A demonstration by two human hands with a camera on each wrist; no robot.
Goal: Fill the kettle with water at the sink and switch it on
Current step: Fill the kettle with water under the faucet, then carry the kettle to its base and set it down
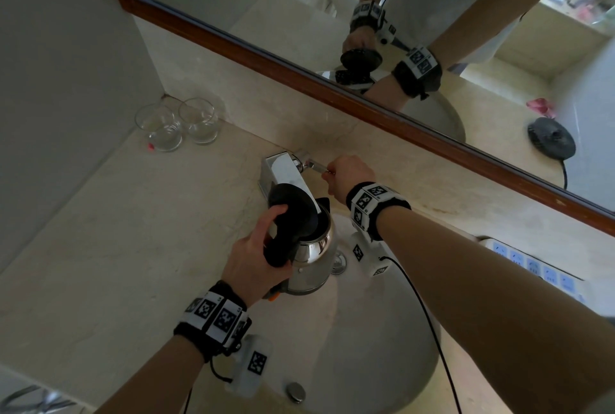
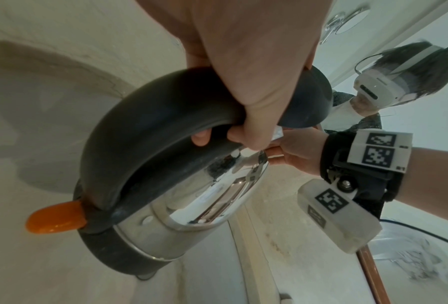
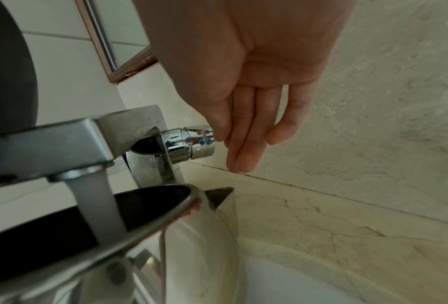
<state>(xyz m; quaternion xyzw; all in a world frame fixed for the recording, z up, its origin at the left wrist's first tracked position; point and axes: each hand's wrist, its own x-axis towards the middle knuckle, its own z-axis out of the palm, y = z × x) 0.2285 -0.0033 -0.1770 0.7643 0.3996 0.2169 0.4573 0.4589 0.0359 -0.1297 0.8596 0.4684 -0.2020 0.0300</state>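
L hand (image 1: 254,254) fingers (image 2: 201,138) wrapped round black handle of kettle (image 1: 307,255), held over sink (image 1: 382,330), lid up, under tap (image 1: 286,172). Water (image 3: 95,205) runs into it. R hand (image 1: 349,177) fingers (image 3: 246,131) straight, loose, tips at tap lever (image 3: 191,142). Two glasses (image 1: 179,124) at worktop (image 1: 100,230) corner.

Left hand (image 1: 253,257) at 7 o'clock, fingers curled in a tight grip, forearm running to 7 o'clock. Right hand (image 1: 349,177) at 12 o'clock, fingers (image 3: 246,131) straight, pointing down, forearm stretching to 4 o'clock.
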